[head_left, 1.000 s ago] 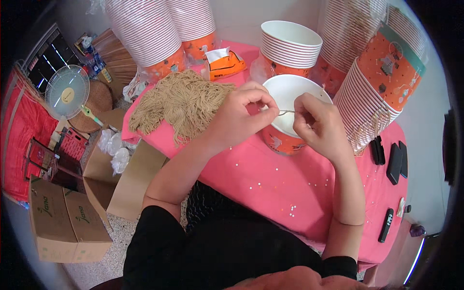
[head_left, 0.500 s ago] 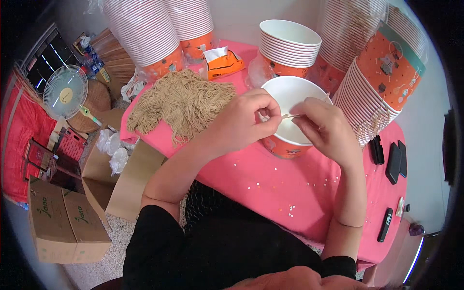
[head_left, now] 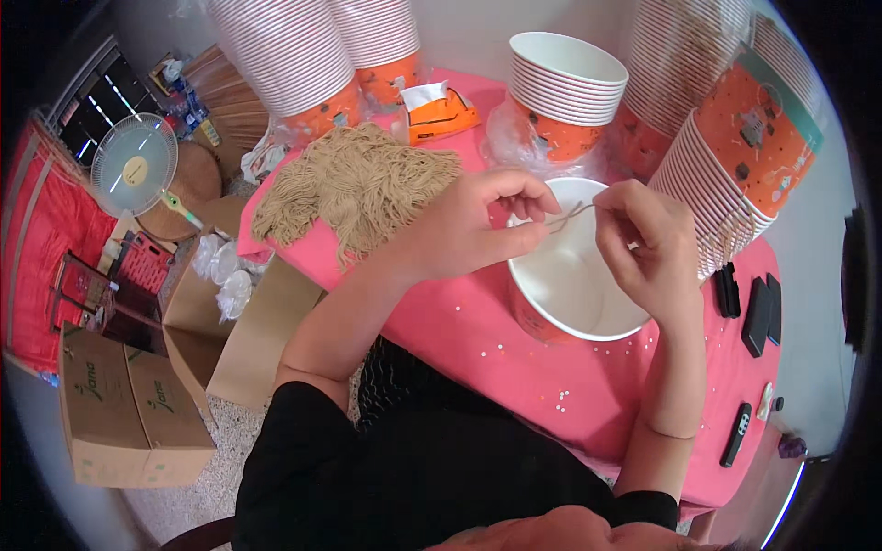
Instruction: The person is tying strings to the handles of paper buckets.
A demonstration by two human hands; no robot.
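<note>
A thin beige string (head_left: 576, 211) stretches in a loose curve between my hands, above the mouth of a paper bucket (head_left: 579, 280) with a white inside and orange outside. My right hand (head_left: 654, 243) pinches one part of it between thumb and forefinger. At the other side, my left hand (head_left: 478, 225) has the string at its thumb and fingertips, with the fingers curled above the thumb. The bucket tips toward me on the pink cloth, its rim just below both hands. To the left of it lies a heap of beige strings (head_left: 367, 188).
Bucket stacks (head_left: 565, 83) line the back, and a leaning stack (head_left: 726, 174) stands at the right. An orange tissue pack (head_left: 441, 112) lies behind the string heap. Phones (head_left: 757, 317) and a dark remote (head_left: 736, 434) rest at the right edge. Cardboard boxes (head_left: 133, 404) sit on the floor.
My hands have drawn slightly apart, so more of the string shows between them. The bucket has come nearer and tips further toward me. The whole view has shifted a little.
</note>
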